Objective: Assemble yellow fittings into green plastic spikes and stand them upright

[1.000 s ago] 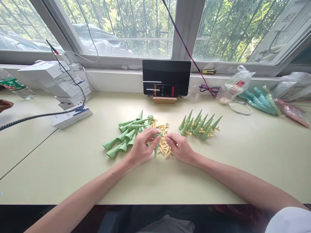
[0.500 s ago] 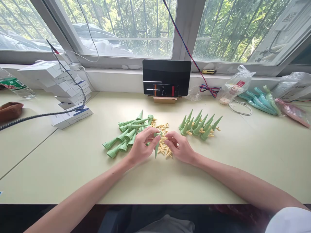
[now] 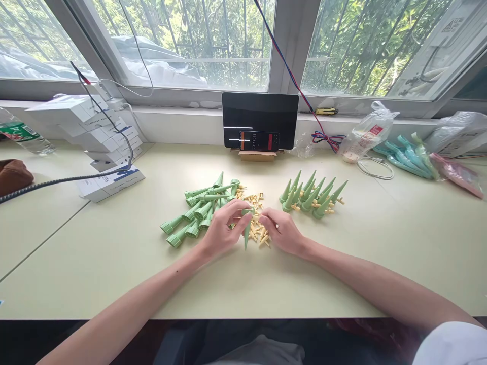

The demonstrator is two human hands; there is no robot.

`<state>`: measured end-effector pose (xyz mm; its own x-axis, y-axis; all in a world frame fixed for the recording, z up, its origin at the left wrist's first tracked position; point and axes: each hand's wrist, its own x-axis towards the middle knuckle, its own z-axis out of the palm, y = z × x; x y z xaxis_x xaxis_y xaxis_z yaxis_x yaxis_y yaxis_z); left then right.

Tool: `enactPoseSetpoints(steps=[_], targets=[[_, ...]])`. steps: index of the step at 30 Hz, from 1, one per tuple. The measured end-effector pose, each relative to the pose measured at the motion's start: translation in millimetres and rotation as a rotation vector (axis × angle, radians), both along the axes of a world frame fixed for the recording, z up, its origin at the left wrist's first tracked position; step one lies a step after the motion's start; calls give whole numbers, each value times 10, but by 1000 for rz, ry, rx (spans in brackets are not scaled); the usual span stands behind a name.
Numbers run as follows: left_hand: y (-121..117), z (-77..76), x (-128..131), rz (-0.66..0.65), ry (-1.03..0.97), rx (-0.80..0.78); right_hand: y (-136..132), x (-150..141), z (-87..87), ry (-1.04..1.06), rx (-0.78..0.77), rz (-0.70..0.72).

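Note:
My left hand (image 3: 229, 221) is closed around the wide end of a green plant-watering spike (image 3: 247, 234), whose tip points down towards me. Facing it, my right hand (image 3: 279, 228) pinches a small yellow valve close to the spike's wide end; the fingers hide most of it. Under and between both hands lies a loose heap of yellow valves (image 3: 262, 234). Left of them, green spikes (image 3: 192, 210) without visible valves are piled on their sides. On the right, several green spikes (image 3: 314, 195) with yellow valves stand tip up in a cluster.
A phone (image 3: 259, 141) showing a timer leans against a dark tablet (image 3: 261, 114) by the window. White boxes (image 3: 112, 182) and a black cable (image 3: 57, 178) are at left, near another person's hand (image 3: 15, 173). Plastic bags (image 3: 369, 132) lie at the back right.
The spike in my left hand has swung slightly, its tip shifting a little to the right. My right hand has moved slightly, its fingers more curled. The piles look the same.

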<state>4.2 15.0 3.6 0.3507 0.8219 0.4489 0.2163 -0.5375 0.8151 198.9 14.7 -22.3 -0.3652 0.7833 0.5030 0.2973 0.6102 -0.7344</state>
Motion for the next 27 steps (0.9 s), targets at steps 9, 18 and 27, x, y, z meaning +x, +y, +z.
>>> enactPoseSetpoints(steps=[9,18,27], targets=[[-10,22,20,-18,-37,-32,-12,4,5,10,-40,1],[16,-13,-7,-6,-78,-129,-14,-24,0,97,-18,-6],[-4,13,13,21,85,22,-9,-13,-16,79,27,-18]])
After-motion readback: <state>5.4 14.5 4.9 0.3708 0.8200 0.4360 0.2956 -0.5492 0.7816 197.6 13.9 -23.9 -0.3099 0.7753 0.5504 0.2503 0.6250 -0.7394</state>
